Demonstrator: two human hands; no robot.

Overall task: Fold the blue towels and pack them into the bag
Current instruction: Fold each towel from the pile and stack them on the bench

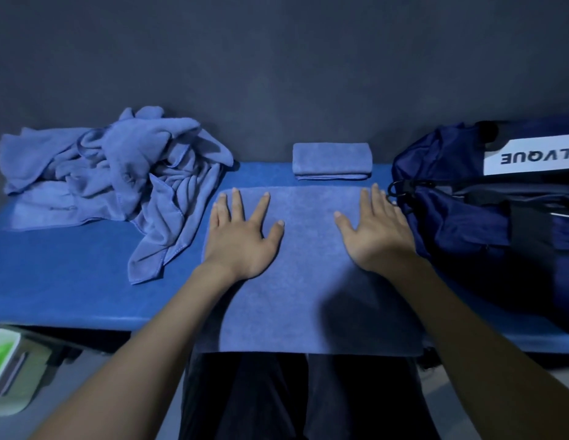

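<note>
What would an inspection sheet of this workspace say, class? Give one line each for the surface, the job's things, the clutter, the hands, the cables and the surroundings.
Surface: blue table, its near edge towards the person.
Job's things: flat towel spread at the centre, overhanging the near edge; folded towel behind it; heap of unfolded towels at the left; navy bag at the right.
Clutter: nothing seen on the table.
Hands: left hand and right hand lie flat, fingers spread, on the flat towel.
Cables: nothing seen.
Surroundings: dark wall behind; white and green container low at the left, below the table.
</note>
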